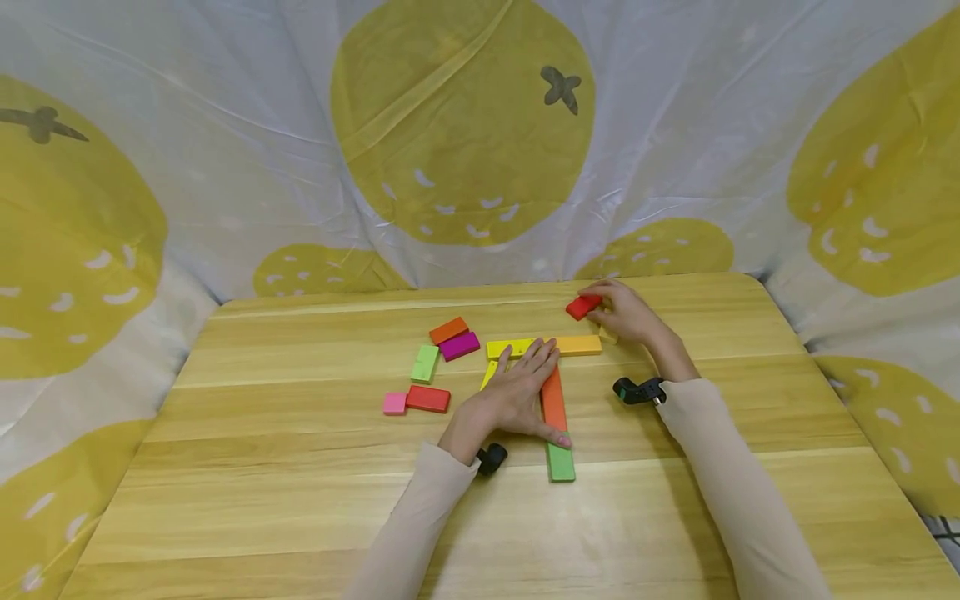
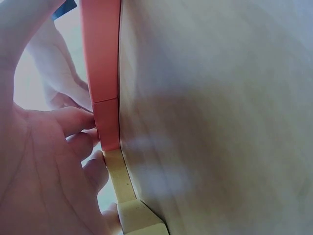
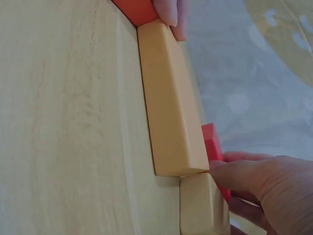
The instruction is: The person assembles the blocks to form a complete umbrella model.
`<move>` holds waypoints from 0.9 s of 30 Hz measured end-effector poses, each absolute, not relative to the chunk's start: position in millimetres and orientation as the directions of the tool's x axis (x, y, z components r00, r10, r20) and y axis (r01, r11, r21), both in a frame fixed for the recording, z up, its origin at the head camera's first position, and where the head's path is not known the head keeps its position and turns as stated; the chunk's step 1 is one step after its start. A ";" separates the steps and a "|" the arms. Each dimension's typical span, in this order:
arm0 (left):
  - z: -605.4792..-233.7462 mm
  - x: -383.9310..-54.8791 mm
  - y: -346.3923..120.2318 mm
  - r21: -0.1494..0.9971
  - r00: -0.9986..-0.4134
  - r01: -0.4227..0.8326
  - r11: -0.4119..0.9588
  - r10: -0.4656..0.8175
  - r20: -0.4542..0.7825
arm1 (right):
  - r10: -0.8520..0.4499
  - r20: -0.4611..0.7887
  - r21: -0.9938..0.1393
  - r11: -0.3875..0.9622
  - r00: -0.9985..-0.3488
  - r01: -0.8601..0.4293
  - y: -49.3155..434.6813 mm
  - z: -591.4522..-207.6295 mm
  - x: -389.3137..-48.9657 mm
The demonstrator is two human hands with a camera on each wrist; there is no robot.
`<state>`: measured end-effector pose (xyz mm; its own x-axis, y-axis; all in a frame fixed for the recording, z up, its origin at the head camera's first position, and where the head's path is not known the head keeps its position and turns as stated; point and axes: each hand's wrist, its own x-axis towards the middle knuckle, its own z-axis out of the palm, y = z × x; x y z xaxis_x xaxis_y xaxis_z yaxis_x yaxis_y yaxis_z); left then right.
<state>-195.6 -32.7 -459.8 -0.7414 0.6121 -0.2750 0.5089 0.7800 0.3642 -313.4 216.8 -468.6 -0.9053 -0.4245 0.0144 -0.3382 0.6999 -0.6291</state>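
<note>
My left hand (image 1: 513, 398) lies spread over a block arrangement, fingertips on the row of a yellow block (image 1: 502, 349) and a light orange block (image 1: 581, 345). Its thumb touches the lower part of a column, where orange-red blocks (image 1: 553, 400) meet a green block (image 1: 561, 465). A second yellow block (image 1: 489, 373) is partly hidden beside that hand. At the back right, my right hand (image 1: 628, 317) pinches a red block (image 1: 581, 308) between thumb and fingers. Right by it, a pale yellow block (image 3: 196, 203) touches the end of the light orange block in the right wrist view.
Left of the arrangement lie an orange block (image 1: 448, 330), a purple block (image 1: 460, 346), a light green block (image 1: 425, 364), another red block (image 1: 428, 398) and a small pink block (image 1: 394, 404). A patterned cloth (image 1: 465, 167) hangs behind the wooden table (image 1: 300, 500).
</note>
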 end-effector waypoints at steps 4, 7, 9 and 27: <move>-459.8 -195.2 -32.8 0.361 -0.742 0.506 0.783 0.609 -0.280 | -0.426 0.012 -0.633 0.697 -0.905 -0.337 213.6 -470.8 -316.7; -459.5 -195.3 -33.3 0.362 -0.742 0.506 0.783 0.609 -0.280 | -0.431 0.020 -0.627 0.698 -0.902 -0.347 212.1 -471.8 -319.0; -459.1 -195.3 -33.6 0.362 -0.742 0.505 0.783 0.608 -0.280 | -0.431 0.031 -0.623 0.697 -0.902 -0.355 210.9 -472.0 -320.4; -458.5 -193.9 -31.6 0.355 -0.742 0.511 0.783 0.610 -0.276 | -0.221 0.047 -0.697 0.691 -0.974 -0.191 218.9 -464.1 -318.8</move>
